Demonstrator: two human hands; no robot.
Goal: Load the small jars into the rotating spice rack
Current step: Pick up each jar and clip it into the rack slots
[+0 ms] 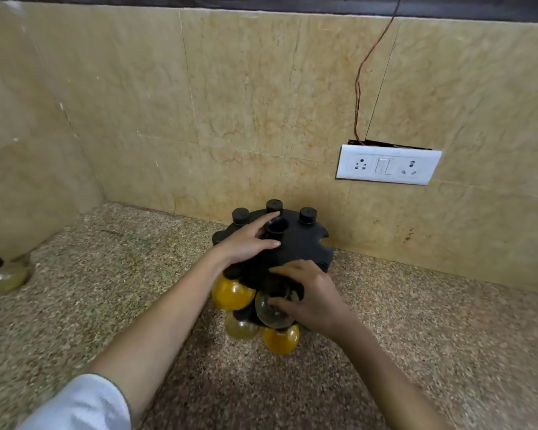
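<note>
On the speckled granite counter [75, 321], against the beige marble-tiled wall [230, 103]: one black plastic rotating spice rack [302, 246], round, its top disc cut with open-mouthed slots at the rim; three black screw caps [274, 206] stand up through the far slots.

Left hand [246, 246] — laid flat on the disc, fingers spread, thumb and forefinger either side of the hollow centre post [275, 228]; steadying, by the look of it.

Right hand [311, 297] — fingers curled round a clear round-bellied glass jar [272, 311] at the near edge, held just under the disc; whether its neck is seated in a slot cannot be told, the hand covers it.

Already hung: an amber-filled round jar [230, 293] on the upper tier; two more, a pale yellow jar [239, 327] and an orange jar [280, 339], lower down. One yellowish jar with black cap [0, 274] stands well apart at the far left, unloaded.

Hazards, as judged: smooth glass may slip from the fingers if the neck misses its slot; the rack may turn under the push should the left hand ease; the new jar sits close to its amber neighbour and could knock it.

Also present: white switch-and-socket plate [389, 166], with thin red wire [359, 88] above.
</note>
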